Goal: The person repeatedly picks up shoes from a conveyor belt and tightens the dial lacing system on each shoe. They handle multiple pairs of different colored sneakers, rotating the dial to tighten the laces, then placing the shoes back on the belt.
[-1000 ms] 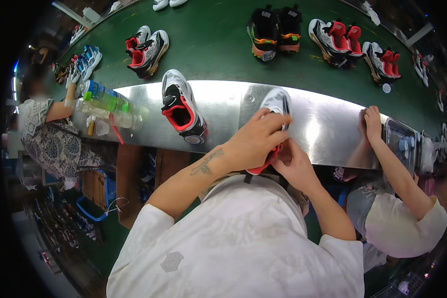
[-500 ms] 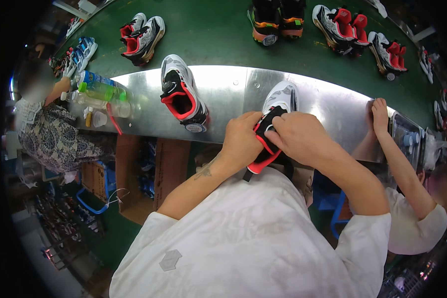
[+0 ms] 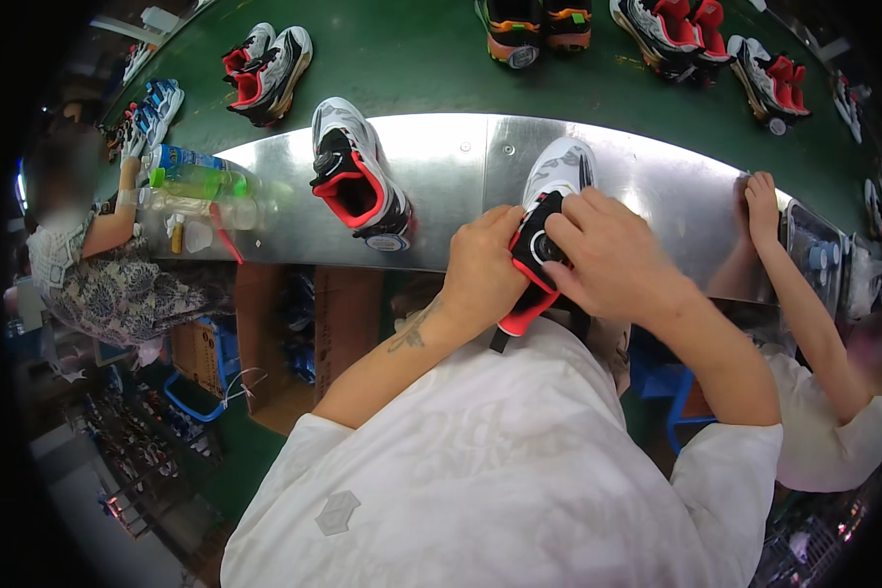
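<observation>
A white, grey and black sneaker [image 3: 559, 167] with red lining lies in front of me, toe on the metal edge of the bench and heel close to my shirt. My left hand [image 3: 484, 263] is closed around the left side of its collar. From the right, my right hand [image 3: 612, 253] has its fingers bent over the black tongue, at a round dial [image 3: 542, 245] with a white ring. The matching sneaker [image 3: 351, 167] stands alone to the left on the metal strip, its opening toward me.
On the green bench top [image 3: 392, 59] stand pairs of sneakers, including a black and orange pair [image 3: 514, 34]. Plastic bottles [image 3: 196, 181] lie at left. A co-worker's arm [image 3: 789, 245] reaches in at right; another person [image 3: 78, 235] sits at left. Below is a cardboard box [image 3: 348, 318].
My right hand has shifted a little on the tongue, its fingers now bent around the dial, whose white ring shows more. My left hand keeps its hold. The whole view has tilted slightly.
</observation>
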`<state>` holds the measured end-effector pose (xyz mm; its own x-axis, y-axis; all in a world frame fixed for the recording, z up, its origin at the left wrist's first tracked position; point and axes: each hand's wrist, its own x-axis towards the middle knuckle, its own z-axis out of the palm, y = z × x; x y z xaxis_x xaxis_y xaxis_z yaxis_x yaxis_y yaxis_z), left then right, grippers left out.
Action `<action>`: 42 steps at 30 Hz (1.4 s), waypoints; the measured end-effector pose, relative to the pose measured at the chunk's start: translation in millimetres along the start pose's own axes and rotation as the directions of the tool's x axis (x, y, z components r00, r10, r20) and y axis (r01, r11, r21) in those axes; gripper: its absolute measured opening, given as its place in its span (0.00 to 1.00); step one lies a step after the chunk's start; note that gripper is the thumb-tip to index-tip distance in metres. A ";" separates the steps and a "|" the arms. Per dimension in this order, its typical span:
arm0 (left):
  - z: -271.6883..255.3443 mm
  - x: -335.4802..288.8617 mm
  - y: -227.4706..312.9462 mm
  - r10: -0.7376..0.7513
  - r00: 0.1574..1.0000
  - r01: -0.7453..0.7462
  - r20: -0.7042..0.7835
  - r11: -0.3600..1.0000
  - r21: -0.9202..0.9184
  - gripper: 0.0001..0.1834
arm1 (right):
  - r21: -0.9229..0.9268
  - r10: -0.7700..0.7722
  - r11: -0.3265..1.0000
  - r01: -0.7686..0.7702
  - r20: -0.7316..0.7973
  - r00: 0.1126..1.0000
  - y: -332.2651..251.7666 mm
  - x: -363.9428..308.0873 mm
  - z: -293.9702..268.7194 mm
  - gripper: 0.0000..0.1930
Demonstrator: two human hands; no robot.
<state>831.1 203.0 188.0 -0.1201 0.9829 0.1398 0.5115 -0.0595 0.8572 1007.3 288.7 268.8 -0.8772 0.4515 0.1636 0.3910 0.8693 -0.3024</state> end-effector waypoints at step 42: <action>0.3 3.9 -2.3 0.041 0.999 -0.041 -0.005 0.999 -0.027 0.20 | 0.180 0.291 0.939 -0.292 0.035 0.956 -1.2 -12.4 25.4 0.17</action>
<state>829.7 207.0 186.4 -0.1032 0.9787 0.1774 0.4930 -0.1045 0.8637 1010.6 276.9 243.4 -0.7346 0.6776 0.0356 0.5736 0.6483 -0.5007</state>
